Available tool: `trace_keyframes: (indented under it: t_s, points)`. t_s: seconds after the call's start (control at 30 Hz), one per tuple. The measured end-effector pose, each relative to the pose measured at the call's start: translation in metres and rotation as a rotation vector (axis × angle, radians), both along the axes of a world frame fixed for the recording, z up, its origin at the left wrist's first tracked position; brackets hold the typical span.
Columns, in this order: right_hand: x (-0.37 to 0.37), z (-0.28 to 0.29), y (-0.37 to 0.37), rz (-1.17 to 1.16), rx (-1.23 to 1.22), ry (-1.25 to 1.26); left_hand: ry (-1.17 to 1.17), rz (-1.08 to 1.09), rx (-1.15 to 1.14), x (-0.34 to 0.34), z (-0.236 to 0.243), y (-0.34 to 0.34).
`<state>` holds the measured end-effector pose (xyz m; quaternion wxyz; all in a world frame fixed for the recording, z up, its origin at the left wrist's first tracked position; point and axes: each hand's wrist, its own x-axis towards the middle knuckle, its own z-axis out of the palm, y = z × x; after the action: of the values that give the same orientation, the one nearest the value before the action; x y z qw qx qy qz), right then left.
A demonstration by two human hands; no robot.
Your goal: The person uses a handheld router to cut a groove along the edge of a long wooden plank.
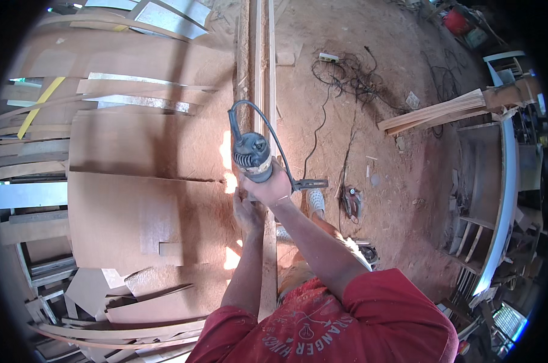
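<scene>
My right hand [272,186] wraps round the lower body of a dark, corded trim router [252,154], held upright over a long wooden strip [260,66]. The router's vented top faces up, and its black cord loops over to the right. My left hand [248,215] is at the tool's lower end with its fingers curled in against it, partly hidden by the right hand. The router's base and bit are out of sight below my hands. Just right of them, a dark bar-shaped clamp [310,184] sticks out from beside the strip.
Large brown boards [122,212] spread across the left. Tangled black cables [358,81] and a power strip [328,57] lie on the dusty floor at right. A power tool [351,202] rests near my shoe [315,201]. Thin wooden slats [434,112] jut in from the right.
</scene>
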<state>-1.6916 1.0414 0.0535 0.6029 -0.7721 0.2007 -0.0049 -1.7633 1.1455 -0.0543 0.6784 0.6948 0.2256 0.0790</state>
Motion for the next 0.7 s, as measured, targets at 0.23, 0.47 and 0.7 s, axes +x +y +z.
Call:
trace_keyframes:
  t_s: [0.23,0.47,0.7]
  points:
    - [-0.005,-0.038,-0.001,-0.033,-0.132,-0.3,0.275,-0.031,0.3,-0.003,0.006,-0.002]
    - [-0.001,-0.048,0.002,-0.029,-0.207,-0.403,-0.003,-0.302,0.124,-0.03,0.017,0.027]
    - [0.003,-0.04,0.0,0.013,-0.159,-0.42,0.26,-0.368,0.045,-0.054,0.026,0.052]
